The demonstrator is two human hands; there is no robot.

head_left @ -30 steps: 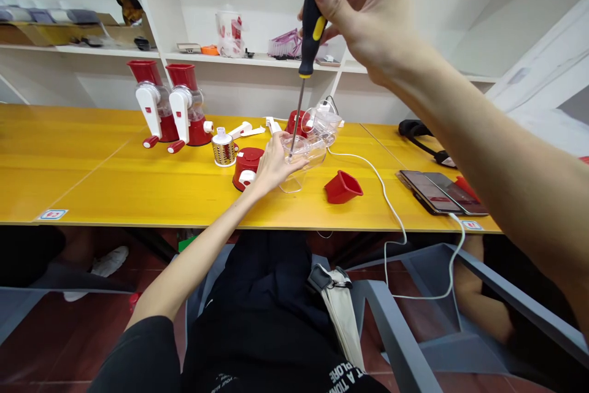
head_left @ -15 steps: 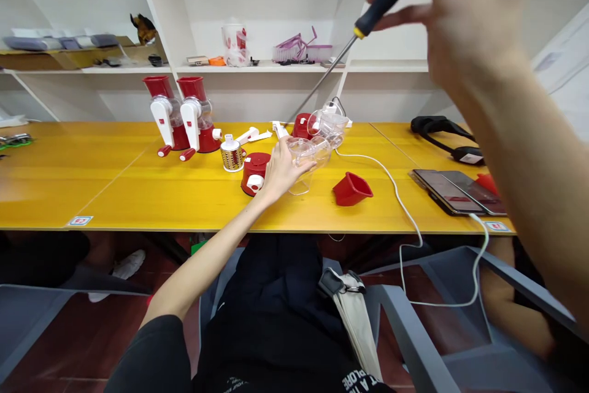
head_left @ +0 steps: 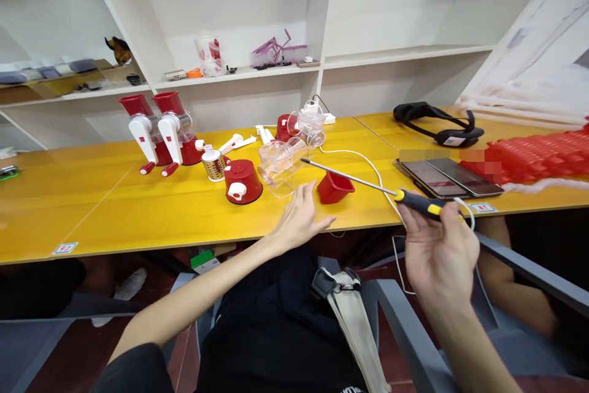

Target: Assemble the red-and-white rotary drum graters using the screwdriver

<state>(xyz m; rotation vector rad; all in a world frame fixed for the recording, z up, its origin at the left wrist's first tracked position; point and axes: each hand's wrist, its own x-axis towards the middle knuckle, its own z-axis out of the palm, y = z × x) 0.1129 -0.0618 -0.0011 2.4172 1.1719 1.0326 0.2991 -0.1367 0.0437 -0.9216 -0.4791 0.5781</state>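
Note:
My right hand (head_left: 439,252) grips a screwdriver (head_left: 416,203) by its black and yellow handle, and the shaft points left over the table. My left hand (head_left: 301,219) holds nothing, its fingers stretched out above the table's front edge. Just beyond it lies a clear plastic housing (head_left: 277,169), and a red square cup (head_left: 334,187) lies tilted to its right. A red base (head_left: 242,181) with a white knob sits left of the housing. Behind that base are a metal grater drum (head_left: 214,164) with a white top and a white crank handle (head_left: 232,143).
Two assembled red-and-white rotary graters (head_left: 172,135) stand at the back left. Another red base (head_left: 285,127) and clear housing (head_left: 311,121) lie at the back. On the right are dark tablets (head_left: 442,177), a black head strap (head_left: 435,124), red plastic pieces (head_left: 538,157) and a white cable (head_left: 363,154).
My right hand has lowered the screwdriver from high up to near the table's front edge. My left hand has let go of the clear housing and drawn back toward me. The view has shifted right.

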